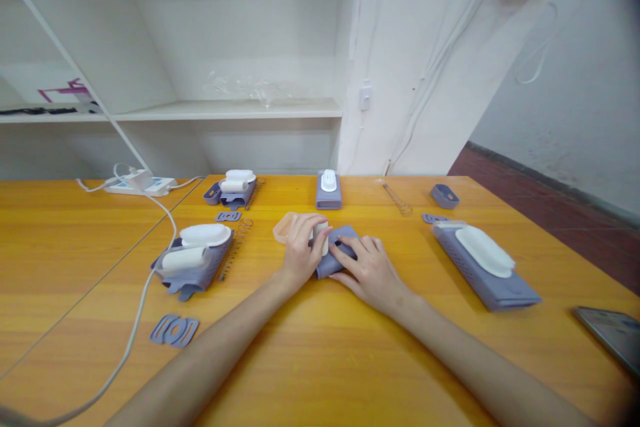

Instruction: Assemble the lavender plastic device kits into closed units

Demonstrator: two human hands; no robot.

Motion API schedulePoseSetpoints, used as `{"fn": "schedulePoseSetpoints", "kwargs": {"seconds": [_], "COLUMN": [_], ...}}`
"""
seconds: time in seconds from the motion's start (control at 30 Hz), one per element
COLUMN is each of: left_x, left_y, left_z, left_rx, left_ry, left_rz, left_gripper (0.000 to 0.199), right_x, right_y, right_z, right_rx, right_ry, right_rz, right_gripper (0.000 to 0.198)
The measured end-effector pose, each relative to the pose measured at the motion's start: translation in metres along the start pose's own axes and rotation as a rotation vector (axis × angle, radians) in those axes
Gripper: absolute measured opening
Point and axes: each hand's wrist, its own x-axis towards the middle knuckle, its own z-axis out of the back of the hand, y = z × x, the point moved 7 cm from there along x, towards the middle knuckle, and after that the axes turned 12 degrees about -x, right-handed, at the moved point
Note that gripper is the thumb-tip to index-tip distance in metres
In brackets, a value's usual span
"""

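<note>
Lying between the two hands, the grey-purple case (346,233) sits on the wooden table (300,360), directly under the fingertips of the right hand (373,270) and just to the right of the left hand (301,252). The left hand is pinching a pale piece (325,245) between thumb and fingers, close against the case's left side; whether the two touch is hard to tell. The right hand holds the case, its fingers parted over the top and its thumb low at the near edge. Beyond the left hand's knuckles, partly hidden, is a peach-coloured piece (283,228). Bare wood spreads toward the person between the forearms, and another bare stretch runs rightward to a long case with a white cap (485,251). On the left, a coil spring (234,250) bounds the space, while a small capped unit (329,191) stands near the table's far edge, straight ahead. The held case's long axis seems to slant from near left to far right, with a dark opening toward its middle; which end is its front cannot be told. The pale piece looks upright, taller than wide.
</note>
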Motion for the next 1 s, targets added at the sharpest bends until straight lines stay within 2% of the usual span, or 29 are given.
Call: {"fn": "schedulePoseSetpoints", "kwargs": {"seconds": [0.4,0.57,0.67,0.83,1.0], "left_x": [-0.005,-0.014,-0.017,-0.018,-0.021], "left_y": [-0.001,-0.003,-0.006,-0.006,0.002], "left_z": [-0.001,-0.001,-0.003,-0.006,-0.008], "left_rx": [-0.023,-0.041,-0.093,-0.136,-0.198], "left_ry": [-0.019,-0.019,0.021,0.06,0.039], "left_rz": [-0.036,-0.118,-0.137,-0.119,-0.061], "left_gripper": [0.014,0.024,0.033,0.036,0.041], "right_x": [0.002,0.002,0.001,0.001,0.0], "right_y": [0.001,0.001,0.001,0.001,0.001], "right_z": [0.0,0.002,0.003,0.006,0.006], "right_rx": [-0.001,0.051,0.085,0.1,0.082], "right_ry": [0.014,0.018,0.006,-0.007,0.0], "right_rz": [0.002,-0.027,-0.04,-0.026,-0.022], "right_gripper": [0.05,0.051,0.049,0.063,0.063]}}
